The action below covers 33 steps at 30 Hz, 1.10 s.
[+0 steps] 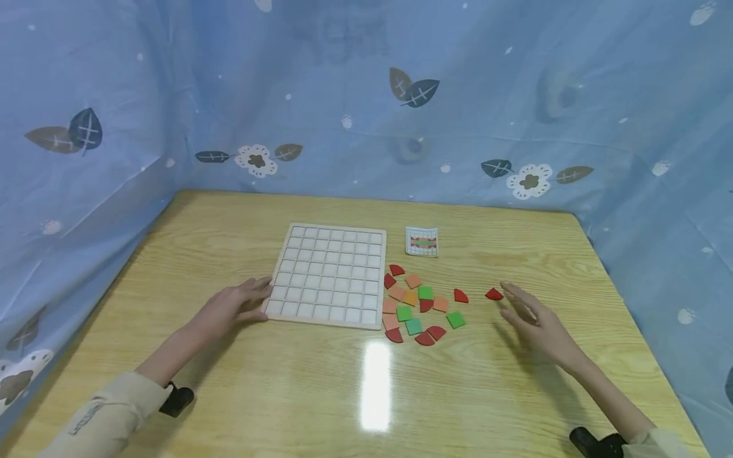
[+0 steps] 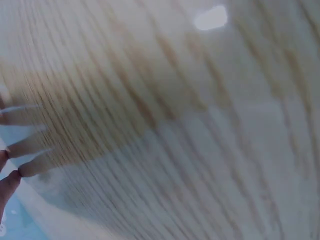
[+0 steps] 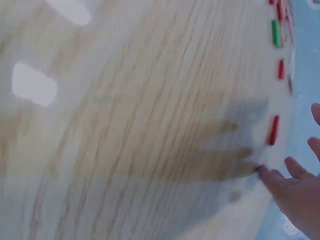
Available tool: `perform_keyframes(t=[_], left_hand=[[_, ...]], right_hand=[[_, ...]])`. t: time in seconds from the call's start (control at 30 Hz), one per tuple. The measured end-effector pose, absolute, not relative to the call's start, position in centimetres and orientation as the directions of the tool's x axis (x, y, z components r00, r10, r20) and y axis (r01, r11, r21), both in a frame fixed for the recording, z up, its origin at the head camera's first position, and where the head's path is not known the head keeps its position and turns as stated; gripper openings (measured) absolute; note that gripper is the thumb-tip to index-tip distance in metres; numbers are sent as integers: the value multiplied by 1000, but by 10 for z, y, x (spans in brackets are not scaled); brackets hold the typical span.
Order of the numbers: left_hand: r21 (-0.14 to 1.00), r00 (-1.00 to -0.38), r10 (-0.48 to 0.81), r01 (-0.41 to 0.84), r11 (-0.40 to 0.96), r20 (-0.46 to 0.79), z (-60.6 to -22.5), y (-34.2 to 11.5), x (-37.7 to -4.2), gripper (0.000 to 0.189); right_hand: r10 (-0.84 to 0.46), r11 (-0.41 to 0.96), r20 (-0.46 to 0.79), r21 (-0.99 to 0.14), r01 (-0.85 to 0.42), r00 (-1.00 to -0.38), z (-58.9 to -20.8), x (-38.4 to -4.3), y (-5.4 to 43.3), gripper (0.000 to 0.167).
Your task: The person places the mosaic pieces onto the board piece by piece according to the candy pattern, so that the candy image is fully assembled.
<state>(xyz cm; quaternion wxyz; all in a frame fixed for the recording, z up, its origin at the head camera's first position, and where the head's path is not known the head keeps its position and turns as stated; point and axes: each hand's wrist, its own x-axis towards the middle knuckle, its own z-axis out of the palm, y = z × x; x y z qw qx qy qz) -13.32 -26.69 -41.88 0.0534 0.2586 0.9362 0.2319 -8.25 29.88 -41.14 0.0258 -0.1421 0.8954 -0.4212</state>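
A pale wooden board [image 1: 328, 273] with a grid of square cells lies on the table, its cells bare. My left hand [image 1: 229, 308] is at the board's left edge, fingertips touching the rim and thumb near the lower left corner. In the left wrist view, only a few fingertips [image 2: 9, 185] show. On the right, my right hand [image 1: 541, 331] is held over the table with fingers spread, holding nothing. Just beyond its fingertips lies a red quarter-circle piece [image 1: 494, 294], seen also as a red piece [image 3: 273, 130] in the right wrist view.
Several loose pieces lie right of the board, including a green square [image 1: 455, 319], an orange square [image 1: 410, 298] and another red quarter-circle [image 1: 460, 296]. Behind them is a small pattern card [image 1: 421, 242]. A blue printed cloth [image 1: 355, 127] surrounds the wooden table [image 1: 298, 388].
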Motion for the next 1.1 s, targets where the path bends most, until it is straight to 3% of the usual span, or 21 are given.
perform_keyframes(t=[0.13,0.23,0.53,0.7,0.9,1.1], left_hand=[[465,-867,498,444,766,9,-417,-266,-133,61],[468,-868,496,441,766,7,-417,-267,-132,61],[461,-866,500,456,762,30,-420,-268,-133,62],[460,-866,499,460,760,41,-422,-267,-135,63],[464,-862,505,464,754,42,-422,-263,-137,63],[467,-858,510,472,747,51,-421,-266,-135,62]], right_hand=[[-205,574,59,-802,-169,-977,-416,-90,308,56],[-191,601,108,-773,-204,-976,-421,-96,311,51],[-372,563,292,-684,-464,-881,-431,-126,318,42],[-476,569,330,-592,-571,-816,-433,-138,322,34],[-505,630,360,-467,-620,-784,-433,-142,322,31],[-482,646,350,-478,-595,-803,-433,-146,317,26]])
